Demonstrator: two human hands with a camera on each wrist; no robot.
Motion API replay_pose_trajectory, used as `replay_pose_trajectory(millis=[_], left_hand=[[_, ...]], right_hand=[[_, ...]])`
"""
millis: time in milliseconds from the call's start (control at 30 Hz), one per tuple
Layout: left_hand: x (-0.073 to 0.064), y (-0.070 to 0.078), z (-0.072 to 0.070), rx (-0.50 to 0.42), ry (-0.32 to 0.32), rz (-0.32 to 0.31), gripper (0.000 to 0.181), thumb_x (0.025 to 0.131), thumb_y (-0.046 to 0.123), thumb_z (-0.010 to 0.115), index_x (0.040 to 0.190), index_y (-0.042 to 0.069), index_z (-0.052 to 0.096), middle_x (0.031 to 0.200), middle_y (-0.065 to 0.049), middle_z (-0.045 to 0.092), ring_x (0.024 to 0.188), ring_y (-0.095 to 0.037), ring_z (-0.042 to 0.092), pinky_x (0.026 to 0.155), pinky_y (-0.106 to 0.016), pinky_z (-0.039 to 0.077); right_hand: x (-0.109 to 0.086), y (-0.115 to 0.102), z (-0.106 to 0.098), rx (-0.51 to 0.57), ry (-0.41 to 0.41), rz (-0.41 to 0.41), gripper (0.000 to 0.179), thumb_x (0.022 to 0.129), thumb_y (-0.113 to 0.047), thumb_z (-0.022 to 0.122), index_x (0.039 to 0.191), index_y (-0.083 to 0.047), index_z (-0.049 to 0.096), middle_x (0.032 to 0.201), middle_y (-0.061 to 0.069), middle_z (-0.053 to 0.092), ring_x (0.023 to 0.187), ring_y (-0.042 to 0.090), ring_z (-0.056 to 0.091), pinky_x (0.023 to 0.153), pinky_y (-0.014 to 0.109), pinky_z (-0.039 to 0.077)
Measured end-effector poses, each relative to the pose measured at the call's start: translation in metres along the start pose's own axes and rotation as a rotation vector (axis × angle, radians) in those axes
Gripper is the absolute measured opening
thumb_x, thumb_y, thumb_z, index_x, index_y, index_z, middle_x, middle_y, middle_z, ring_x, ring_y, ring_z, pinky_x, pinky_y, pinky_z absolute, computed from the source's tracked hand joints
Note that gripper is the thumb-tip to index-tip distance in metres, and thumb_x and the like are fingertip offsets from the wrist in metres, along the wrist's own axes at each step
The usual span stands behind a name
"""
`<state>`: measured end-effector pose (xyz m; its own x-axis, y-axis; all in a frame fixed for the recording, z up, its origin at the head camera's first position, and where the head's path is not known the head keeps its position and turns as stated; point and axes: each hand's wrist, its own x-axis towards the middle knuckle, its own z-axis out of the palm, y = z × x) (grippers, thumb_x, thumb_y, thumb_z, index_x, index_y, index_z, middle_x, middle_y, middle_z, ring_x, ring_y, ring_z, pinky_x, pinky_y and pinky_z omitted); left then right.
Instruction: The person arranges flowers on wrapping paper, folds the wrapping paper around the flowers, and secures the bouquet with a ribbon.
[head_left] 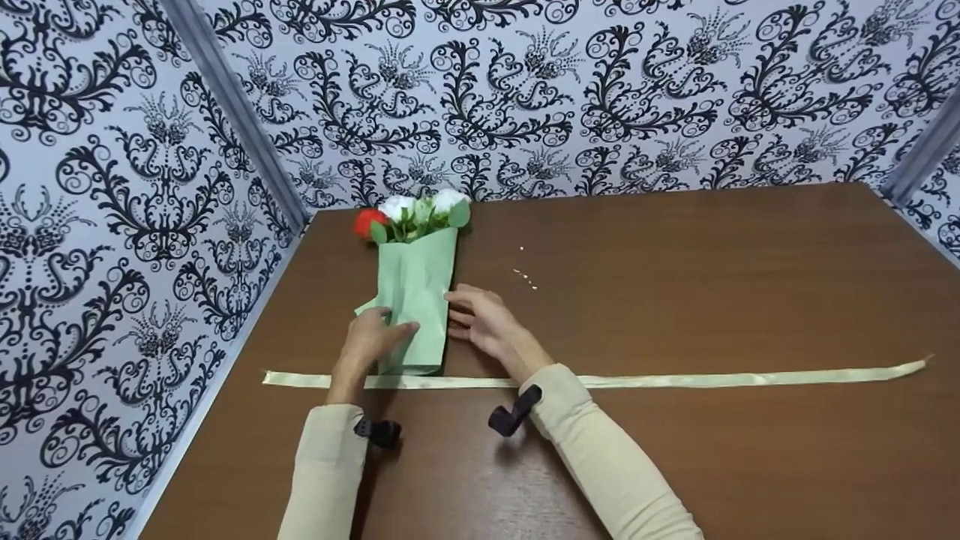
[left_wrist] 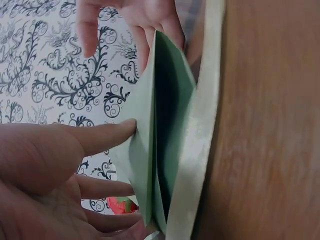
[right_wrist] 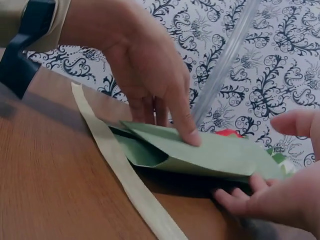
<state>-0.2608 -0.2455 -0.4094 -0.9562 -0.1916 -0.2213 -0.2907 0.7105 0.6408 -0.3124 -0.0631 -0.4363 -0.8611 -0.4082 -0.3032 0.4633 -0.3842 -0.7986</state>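
A bouquet of artificial-looking flowers, wrapped in green paper (head_left: 416,300), lies on the table with its open bottom end toward me. White blooms (head_left: 450,199) and a red flower (head_left: 370,223) show at its far end. My left hand (head_left: 369,339) holds the wrapper's left side, thumb on the top face and fingers along the edge. At the right edge, my right hand (head_left: 484,319) touches the paper with its fingertips, and its thumb (right_wrist: 292,122) stands raised off it. A pale satin ribbon (head_left: 675,380) lies straight across the table, just before the wrapper's bottom end.
The brown table (head_left: 712,285) meets patterned wallpaper (head_left: 547,97) at the back and left. Small white bits (head_left: 525,277) are scattered to the right of the bouquet. Dark straps (head_left: 514,411) hang from both sleeves.
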Motion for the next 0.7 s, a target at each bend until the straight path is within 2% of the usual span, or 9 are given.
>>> replay_pose_trajectory(millis=[67, 133, 200, 300, 367, 400, 533, 600, 700], left_hand=[[0.0, 0.001, 0.0, -0.022, -0.011, 0.003, 0.068, 0.098, 0.035, 0.064, 0.148, -0.007, 0.043, 0.15, -0.029, 0.046, 0.136, -0.042, 0.049, 0.109, -0.051, 0.045], [0.0, 0.002, 0.001, -0.033, -0.014, 0.011, 0.068, 0.098, 0.036, 0.062, 0.147, -0.007, 0.043, 0.15, -0.028, 0.046, 0.135, -0.041, 0.05, 0.109, -0.051, 0.046], [-0.003, 0.005, 0.003, -0.035, -0.014, 0.016, 0.068, 0.098, 0.038, 0.062, 0.146, -0.007, 0.044, 0.15, -0.028, 0.046, 0.136, -0.041, 0.05, 0.108, -0.05, 0.046], [-0.009, 0.009, 0.006, -0.007, -0.007, 0.016, 0.068, 0.098, 0.04, 0.062, 0.145, -0.007, 0.047, 0.149, -0.028, 0.048, 0.134, -0.041, 0.051, 0.107, -0.051, 0.046], [-0.013, 0.013, 0.008, 0.017, -0.007, 0.009, 0.068, 0.097, 0.041, 0.063, 0.144, -0.006, 0.048, 0.147, -0.027, 0.051, 0.131, -0.041, 0.053, 0.105, -0.052, 0.047], [-0.015, 0.015, 0.009, 0.027, -0.008, 0.005, 0.068, 0.096, 0.042, 0.063, 0.143, -0.005, 0.049, 0.146, -0.027, 0.052, 0.129, -0.041, 0.055, 0.104, -0.053, 0.047], [-0.02, 0.021, 0.011, 0.046, -0.01, 0.025, 0.068, 0.095, 0.042, 0.065, 0.14, -0.007, 0.05, 0.14, -0.027, 0.056, 0.123, -0.039, 0.059, 0.099, -0.051, 0.05], [-0.02, 0.023, 0.011, 0.035, -0.019, 0.041, 0.069, 0.095, 0.042, 0.065, 0.14, -0.008, 0.049, 0.139, -0.028, 0.056, 0.121, -0.038, 0.06, 0.098, -0.049, 0.051], [-0.02, 0.024, 0.013, -0.009, -0.051, 0.045, 0.074, 0.096, 0.041, 0.065, 0.144, -0.01, 0.042, 0.142, -0.03, 0.053, 0.124, -0.038, 0.058, 0.101, -0.049, 0.05]], right_hand=[[0.001, 0.0, 0.001, 0.02, -0.005, -0.009, 0.075, 0.095, -0.008, 0.06, 0.159, -0.007, 0.021, 0.161, 0.015, 0.031, 0.15, 0.036, 0.028, 0.116, 0.054, 0.035], [0.002, 0.001, 0.002, 0.03, -0.001, -0.024, 0.076, 0.095, -0.007, 0.061, 0.159, -0.005, 0.021, 0.157, 0.016, 0.036, 0.146, 0.035, 0.034, 0.114, 0.051, 0.038], [0.004, 0.002, 0.002, 0.018, 0.01, -0.044, 0.066, 0.093, -0.004, 0.063, 0.152, 0.002, 0.032, 0.144, 0.016, 0.049, 0.134, 0.03, 0.048, 0.107, 0.043, 0.044], [0.007, 0.005, 0.003, -0.032, 0.024, -0.056, 0.039, 0.09, -0.002, 0.066, 0.126, 0.008, 0.056, 0.114, 0.01, 0.064, 0.103, 0.019, 0.061, 0.09, 0.028, 0.051], [0.009, 0.007, 0.002, -0.068, 0.019, -0.059, 0.02, 0.089, -0.001, 0.068, 0.107, 0.005, 0.065, 0.098, 0.006, 0.066, 0.089, 0.015, 0.064, 0.081, 0.024, 0.053], [0.009, 0.008, 0.002, -0.085, 0.016, -0.059, 0.017, 0.089, -0.001, 0.068, 0.105, 0.003, 0.066, 0.095, 0.004, 0.067, 0.085, 0.013, 0.065, 0.078, 0.023, 0.054], [0.009, 0.009, 0.0, -0.125, -0.011, -0.069, 0.034, 0.089, -0.002, 0.068, 0.122, 0.003, 0.062, 0.1, 0.006, 0.07, 0.091, 0.016, 0.068, 0.079, 0.028, 0.057], [0.008, 0.009, 0.001, -0.13, -0.019, -0.066, 0.045, 0.09, -0.004, 0.068, 0.133, 0.002, 0.055, 0.108, 0.008, 0.068, 0.097, 0.018, 0.068, 0.083, 0.032, 0.057], [0.007, 0.01, 0.001, -0.131, -0.014, -0.059, 0.055, 0.09, -0.005, 0.069, 0.141, -0.001, 0.048, 0.116, 0.011, 0.066, 0.102, 0.021, 0.067, 0.086, 0.036, 0.058]])
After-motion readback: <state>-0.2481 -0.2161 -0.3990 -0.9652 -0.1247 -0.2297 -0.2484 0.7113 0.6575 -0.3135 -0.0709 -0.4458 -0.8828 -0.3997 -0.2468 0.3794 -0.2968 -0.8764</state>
